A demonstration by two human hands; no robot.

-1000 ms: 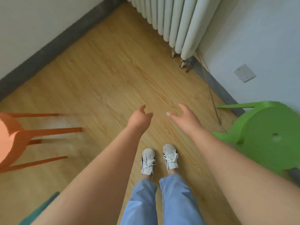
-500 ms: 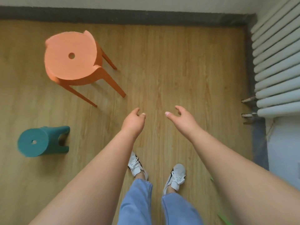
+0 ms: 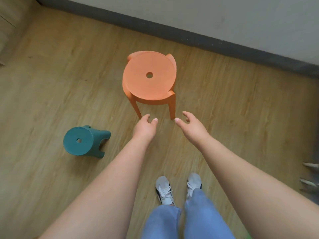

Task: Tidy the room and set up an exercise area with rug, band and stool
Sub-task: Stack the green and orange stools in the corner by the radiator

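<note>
Head view, looking down at the floor. Nearest to you are your blue trouser legs (image 3: 189, 221) and white shoes (image 3: 164, 190), planted on the wooden floor (image 3: 60, 83). Both bare forearms reach forward from the bottom corners. Your left hand (image 3: 145, 126) and right hand (image 3: 191, 125) are held side by side with a small gap between them, fingers loosely spread and slightly curled; neither hand holds or touches anything.

Just beyond your fingertips stands the orange stool (image 3: 149, 78), upright. Its two nearer legs come down to the floor close to your hands: one beside the left thumb, the other just beside the right index fingertip. Whether that fingertip touches the leg cannot be told. The seat is round and flat with a small round hole at its centre, and the tops of the legs bulge out around its rim.

To your left, well apart from both hands, a small teal stool (image 3: 82, 143) lies tipped on its side.

Farthest away, a dark skirting board (image 3: 172, 34) runs below a pale wall (image 3: 224, 14).
</note>
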